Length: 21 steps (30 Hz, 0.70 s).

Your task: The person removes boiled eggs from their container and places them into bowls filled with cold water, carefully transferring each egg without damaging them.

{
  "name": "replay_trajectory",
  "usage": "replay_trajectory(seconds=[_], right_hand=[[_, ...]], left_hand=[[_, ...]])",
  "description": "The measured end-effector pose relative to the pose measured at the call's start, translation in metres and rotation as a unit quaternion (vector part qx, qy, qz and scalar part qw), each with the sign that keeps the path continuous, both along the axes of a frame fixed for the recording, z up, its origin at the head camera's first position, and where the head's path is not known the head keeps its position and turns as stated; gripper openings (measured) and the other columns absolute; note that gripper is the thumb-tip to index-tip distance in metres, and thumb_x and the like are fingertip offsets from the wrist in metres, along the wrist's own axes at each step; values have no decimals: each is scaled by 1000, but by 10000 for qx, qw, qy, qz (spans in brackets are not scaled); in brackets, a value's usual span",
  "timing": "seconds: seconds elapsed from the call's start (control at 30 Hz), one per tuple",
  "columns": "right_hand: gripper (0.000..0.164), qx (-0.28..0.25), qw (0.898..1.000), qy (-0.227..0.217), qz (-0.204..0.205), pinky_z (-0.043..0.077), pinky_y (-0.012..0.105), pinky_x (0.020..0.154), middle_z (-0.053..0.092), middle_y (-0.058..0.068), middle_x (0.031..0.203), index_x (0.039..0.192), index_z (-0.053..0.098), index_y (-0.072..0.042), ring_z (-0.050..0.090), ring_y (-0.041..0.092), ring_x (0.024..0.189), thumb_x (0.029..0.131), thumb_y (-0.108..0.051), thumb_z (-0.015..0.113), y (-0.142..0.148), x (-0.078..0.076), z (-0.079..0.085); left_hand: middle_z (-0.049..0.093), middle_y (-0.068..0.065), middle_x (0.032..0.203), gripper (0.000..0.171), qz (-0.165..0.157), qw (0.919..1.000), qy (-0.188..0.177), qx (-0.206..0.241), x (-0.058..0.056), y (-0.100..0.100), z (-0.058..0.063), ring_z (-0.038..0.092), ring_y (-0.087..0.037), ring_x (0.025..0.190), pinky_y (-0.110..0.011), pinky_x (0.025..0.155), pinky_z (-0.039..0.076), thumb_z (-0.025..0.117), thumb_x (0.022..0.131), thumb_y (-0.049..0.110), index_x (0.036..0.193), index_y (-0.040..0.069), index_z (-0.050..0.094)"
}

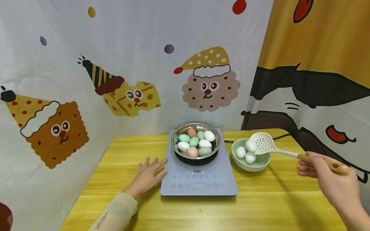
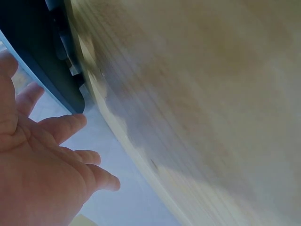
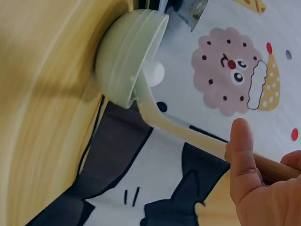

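Right hand (image 1: 332, 181) held slotted spoon (image 1: 263, 143) at green bowl (image 1: 249, 168)

Grip, right side: the fingers curled around the spoon's wooden handle (image 1: 341, 167), with a narrow, occupied grasp. The pale shaft ran from the hand toward the far left, and the perforated head was tilted over the bowl's opening. Three white eggs (image 1: 241, 152) were visible at the bowl; the uppermost sat against the left side of the spoon head. Whether the spoon bore its weight could not be determined.

Grip, left side: the left hand (image 1: 146, 176) held nothing. Its fingers were spread wide, with the fingertips at the left edge of the induction cooker (image 1: 170, 173); firm contact could not be confirmed. A pale sleeve (image 1: 115, 213) covered the forearm.

Surroundings: a round metal pan (image 1: 217, 138) was positioned on the rear part of the cooker and contained green, brown, grey and white eggs (image 1: 194, 141). The bowl stood on the wooden table (image 1: 260, 211), just right of the cooker. Behind the table hung a printed cloth (image 1: 130, 48) with cartoon figures.
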State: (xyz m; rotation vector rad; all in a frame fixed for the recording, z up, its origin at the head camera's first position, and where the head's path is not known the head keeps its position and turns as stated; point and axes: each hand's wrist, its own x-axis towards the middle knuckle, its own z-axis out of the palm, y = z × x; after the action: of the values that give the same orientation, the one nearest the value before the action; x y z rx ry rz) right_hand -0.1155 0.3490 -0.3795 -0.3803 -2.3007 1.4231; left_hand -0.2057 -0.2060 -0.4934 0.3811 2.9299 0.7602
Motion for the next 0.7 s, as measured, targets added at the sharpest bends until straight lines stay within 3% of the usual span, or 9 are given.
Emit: replay_trajectory(seconds=[0.17,0.4,0.7], right_hand=[[52,259,9995,-172,42,62,18,61,76,-21,82,130,67,3,78,5,69,110,-44,57,-9,1,7],[53,378,9986,-179,319,62,18,63,77,-22,83,131,66,6,78,6,70,110,-43,59,-16,6,11],[36,521,9940,581,760,63,18,68,80,-21,94,132,70,2,80,6,75,110,-25,61,-20,12,12]], left_hand=[[34,-22,173,60,-1,10000,-16,20,1,0,1,6,-60,161,-84,124,-2,52,109,59,163,34,47],[33,-22,173,60,-15,10000,-29,49,2,0,2,5,-60,161,-84,123,-2,52,109,59,163,34,46],[33,-22,173,60,10,10000,-53,33,2,1,4,5,-60,161,-83,124,-2,51,109,59,164,34,46]])
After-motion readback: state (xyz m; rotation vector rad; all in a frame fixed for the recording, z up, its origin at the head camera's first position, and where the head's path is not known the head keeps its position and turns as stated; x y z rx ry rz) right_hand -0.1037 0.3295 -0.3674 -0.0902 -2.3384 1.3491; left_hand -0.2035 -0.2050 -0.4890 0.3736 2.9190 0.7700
